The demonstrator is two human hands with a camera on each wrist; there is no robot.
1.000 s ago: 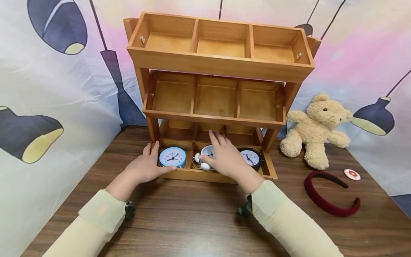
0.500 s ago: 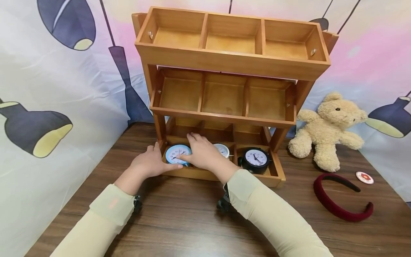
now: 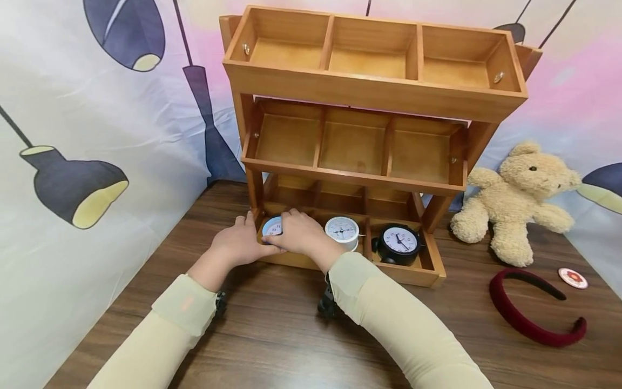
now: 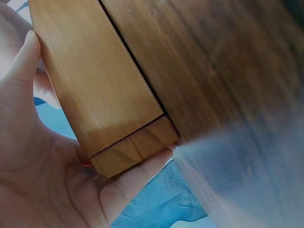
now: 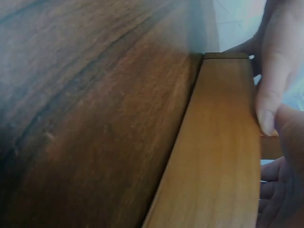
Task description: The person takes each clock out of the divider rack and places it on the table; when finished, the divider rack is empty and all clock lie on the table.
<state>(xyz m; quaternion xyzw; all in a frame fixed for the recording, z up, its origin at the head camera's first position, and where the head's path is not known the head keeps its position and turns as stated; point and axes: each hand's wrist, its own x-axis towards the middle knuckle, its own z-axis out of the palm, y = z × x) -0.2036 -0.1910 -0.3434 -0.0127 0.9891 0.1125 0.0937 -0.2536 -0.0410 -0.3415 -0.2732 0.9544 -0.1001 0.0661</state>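
A three-tier wooden shelf [image 3: 369, 96] stands on the table, each tier split into compartments. At the left end of its bottom tray [image 4: 95, 76], my left hand [image 3: 238, 244] grips the corner, thumb along the front rim and fingers against the end. My right hand [image 3: 302, 233] curls over the light-blue alarm clock [image 3: 271, 226] in the left compartment, hiding most of it. A white alarm clock [image 3: 342, 229] lies face up in the middle compartment. The black alarm clock [image 3: 398, 243] sits in the right one.
To the right of the shelf, a beige teddy bear [image 3: 517, 205] leans against the backdrop. In front of it lie a dark red headband [image 3: 527, 319] and a small round badge [image 3: 573, 278] on the wooden table [image 3: 272, 329].
My right hand has moved left from the white clock to the blue one and curled over it, uncovering the white clock. My left hand stays at the tray's corner; the head view has shifted.
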